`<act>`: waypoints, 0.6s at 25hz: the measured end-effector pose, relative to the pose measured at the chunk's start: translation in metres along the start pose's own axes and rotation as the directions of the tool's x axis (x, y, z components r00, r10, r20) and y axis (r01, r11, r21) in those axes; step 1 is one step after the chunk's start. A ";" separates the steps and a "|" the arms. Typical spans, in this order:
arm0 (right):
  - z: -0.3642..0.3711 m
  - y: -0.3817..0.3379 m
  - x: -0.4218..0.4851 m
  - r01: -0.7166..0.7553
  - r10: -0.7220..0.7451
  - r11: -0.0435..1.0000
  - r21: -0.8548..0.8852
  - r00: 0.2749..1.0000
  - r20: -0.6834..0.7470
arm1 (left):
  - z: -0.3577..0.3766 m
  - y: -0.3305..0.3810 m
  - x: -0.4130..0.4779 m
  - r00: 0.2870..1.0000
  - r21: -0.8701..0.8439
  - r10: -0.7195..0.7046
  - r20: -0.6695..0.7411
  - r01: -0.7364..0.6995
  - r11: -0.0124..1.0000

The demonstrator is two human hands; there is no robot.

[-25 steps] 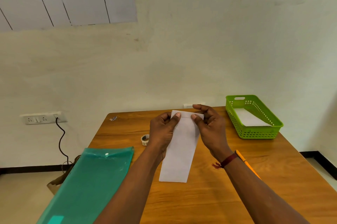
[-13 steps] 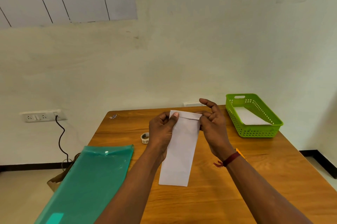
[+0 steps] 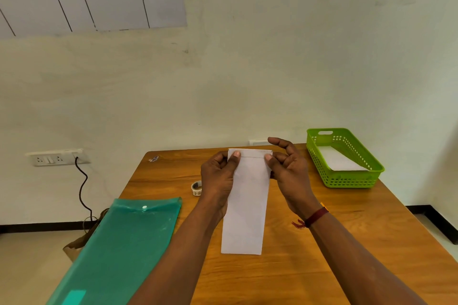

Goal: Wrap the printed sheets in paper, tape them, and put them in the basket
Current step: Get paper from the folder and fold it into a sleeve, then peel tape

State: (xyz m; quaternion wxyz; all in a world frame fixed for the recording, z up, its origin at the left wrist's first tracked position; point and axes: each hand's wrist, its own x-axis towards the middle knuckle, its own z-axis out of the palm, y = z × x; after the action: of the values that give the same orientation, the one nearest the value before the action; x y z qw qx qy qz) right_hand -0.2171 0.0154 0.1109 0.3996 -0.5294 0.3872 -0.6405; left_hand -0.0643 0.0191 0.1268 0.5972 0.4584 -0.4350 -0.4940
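White packet: the long paper packet (image 3: 245, 205) lay lengthwise near the middle of the desk (image 3: 322, 242), its far end held up and a narrow flap folded over there.
Left hand: I saw the left hand (image 3: 218, 175) pinching the far left corner, thumb on the flap and fingers curled behind, which I judged kept the fold from springing open.
Right hand: the right hand (image 3: 290, 175) pinched the far right corner, forefinger raised clear, probably to square the crease.
Tape roll: the tape roll (image 3: 196, 188) sat just left of the left hand, handy for sealing.
Basket: the green basket (image 3: 347, 180) stood at the far right corner, white paper already inside, well apart from the packet.
Folder: a green plastic folder (image 3: 124, 242) overhung the near left edge.
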 end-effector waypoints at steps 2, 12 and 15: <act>-0.001 -0.001 0.000 -0.008 0.008 1.000 0.005 1.000 0.021 | 0.000 -0.001 0.001 1.000 -0.013 -0.008 -0.005 0.008 1.000; -0.016 -0.005 -0.024 -0.108 0.116 0.992 -0.060 0.983 0.140 | 0.005 0.006 0.006 0.996 -0.413 -0.069 0.047 0.082 0.907; -0.025 0.006 -0.037 -0.055 0.108 0.954 -0.294 0.980 0.169 | 0.000 0.004 0.007 0.989 -0.569 -0.079 0.129 0.139 0.811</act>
State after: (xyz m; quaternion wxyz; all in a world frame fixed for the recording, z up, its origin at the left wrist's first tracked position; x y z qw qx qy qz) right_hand -0.2371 0.0497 0.0884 0.3786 -0.6220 0.4593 -0.5089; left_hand -0.0625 0.0124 0.1317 0.6561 0.2554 -0.2676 -0.6578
